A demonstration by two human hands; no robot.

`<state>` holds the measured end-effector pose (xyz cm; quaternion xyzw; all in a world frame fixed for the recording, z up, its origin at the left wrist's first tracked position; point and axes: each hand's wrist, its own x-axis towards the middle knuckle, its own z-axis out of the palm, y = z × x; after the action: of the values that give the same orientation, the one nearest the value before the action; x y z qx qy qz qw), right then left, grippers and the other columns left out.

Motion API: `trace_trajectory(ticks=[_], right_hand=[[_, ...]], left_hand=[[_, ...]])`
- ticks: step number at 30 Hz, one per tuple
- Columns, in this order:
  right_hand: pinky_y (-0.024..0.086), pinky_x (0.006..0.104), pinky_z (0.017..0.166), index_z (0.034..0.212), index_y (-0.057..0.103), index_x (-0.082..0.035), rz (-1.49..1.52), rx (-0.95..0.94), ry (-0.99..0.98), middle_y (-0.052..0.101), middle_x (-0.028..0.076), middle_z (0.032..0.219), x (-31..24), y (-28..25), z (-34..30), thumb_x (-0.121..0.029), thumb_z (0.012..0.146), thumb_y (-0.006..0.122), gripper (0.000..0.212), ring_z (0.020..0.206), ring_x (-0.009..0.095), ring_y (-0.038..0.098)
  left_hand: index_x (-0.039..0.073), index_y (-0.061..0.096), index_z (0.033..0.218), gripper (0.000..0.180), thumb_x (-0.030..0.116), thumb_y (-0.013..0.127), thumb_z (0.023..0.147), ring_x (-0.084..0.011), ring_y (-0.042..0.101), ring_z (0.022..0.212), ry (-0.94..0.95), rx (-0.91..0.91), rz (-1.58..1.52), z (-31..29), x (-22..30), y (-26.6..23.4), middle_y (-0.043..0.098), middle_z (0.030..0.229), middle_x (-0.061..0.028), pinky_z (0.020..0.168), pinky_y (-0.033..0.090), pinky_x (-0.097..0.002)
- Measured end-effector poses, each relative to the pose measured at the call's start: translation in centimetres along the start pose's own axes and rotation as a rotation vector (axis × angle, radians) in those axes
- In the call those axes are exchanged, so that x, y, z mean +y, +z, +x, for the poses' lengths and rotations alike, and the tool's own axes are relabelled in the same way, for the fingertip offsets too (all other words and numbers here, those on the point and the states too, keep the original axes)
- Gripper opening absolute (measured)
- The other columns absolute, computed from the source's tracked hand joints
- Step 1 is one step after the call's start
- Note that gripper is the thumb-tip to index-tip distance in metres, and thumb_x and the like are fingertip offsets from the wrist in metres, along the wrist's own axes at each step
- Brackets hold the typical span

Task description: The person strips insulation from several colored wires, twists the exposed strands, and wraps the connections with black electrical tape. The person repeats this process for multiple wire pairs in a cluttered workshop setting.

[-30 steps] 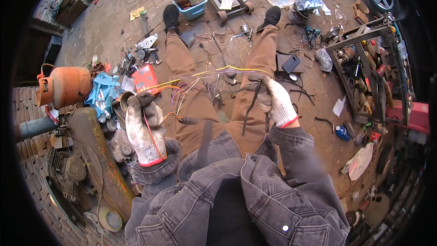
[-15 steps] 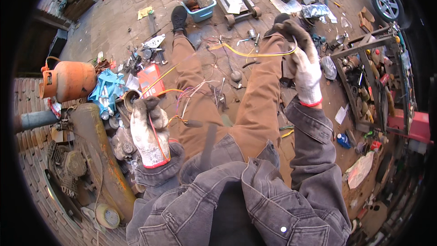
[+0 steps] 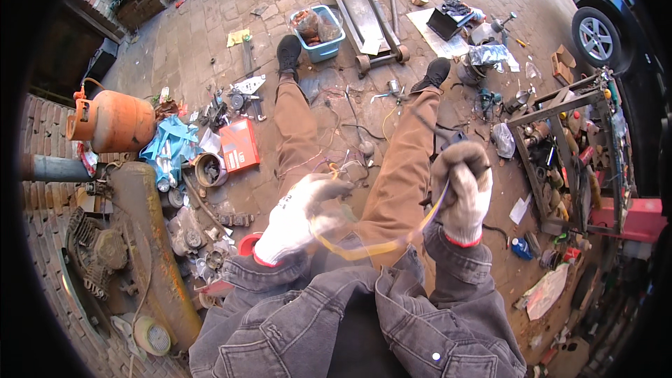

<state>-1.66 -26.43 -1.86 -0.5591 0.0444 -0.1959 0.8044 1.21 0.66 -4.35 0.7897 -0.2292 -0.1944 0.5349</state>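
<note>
My left hand (image 3: 297, 213), in a white glove with dark fingertips, hovers over my lap. Its fingers are smeared by motion, so their grip is unclear. My right hand (image 3: 462, 192), gloved alike, is closed on yellow wires above my right thigh. From it the yellow wires (image 3: 371, 249), blurred, sag across my lap and end near the left hand's fingers. Thin coloured wires (image 3: 333, 168) show just beyond the left hand, over the ground between my legs.
To the left are an orange gas cylinder (image 3: 122, 122), a red box (image 3: 239, 145) and a rusty tank (image 3: 143, 217). Ahead stand a blue basin (image 3: 324, 50) and a floor jack (image 3: 367, 17). A cluttered metal frame (image 3: 556, 122) stands right, near a car wheel (image 3: 596, 36).
My left hand has moved right and inward over my lap. The right hand has come down and nearer, its fingers curled. The yellow wires, stretched between the hands before, now sag close to me.
</note>
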Motion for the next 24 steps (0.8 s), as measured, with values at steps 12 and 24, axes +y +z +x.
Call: trace_trajectory(ticks=[12,24], right_hand=[[0.051,0.0338,0.065,0.089,0.068,0.0,-0.669,-0.415,-0.422,0.07,0.014,0.078,-2.8,1.9,0.7,-0.013,0.087,0.066,0.013,0.07,0.025,0.065],[0.054,0.0361,0.062,0.084,0.068,-0.005,-0.837,-0.583,-0.499,0.073,0.011,0.081,-4.4,2.5,-0.3,-0.008,0.087,0.067,0.004,0.068,0.028,0.07]], left_hand=[[0.007,0.046,0.145,0.082,0.024,0.078,0.071,-0.0389,0.043,0.137,0.348,-0.134,0.565,2.8,2.3,-0.5,0.047,0.145,-0.0192,0.11,0.04,-0.0486],[0.011,0.048,0.144,0.076,0.023,0.072,0.073,-0.0415,0.046,0.134,0.361,-0.081,0.536,3.1,2.6,-1.9,0.046,0.144,-0.0228,0.11,0.04,-0.0492]])
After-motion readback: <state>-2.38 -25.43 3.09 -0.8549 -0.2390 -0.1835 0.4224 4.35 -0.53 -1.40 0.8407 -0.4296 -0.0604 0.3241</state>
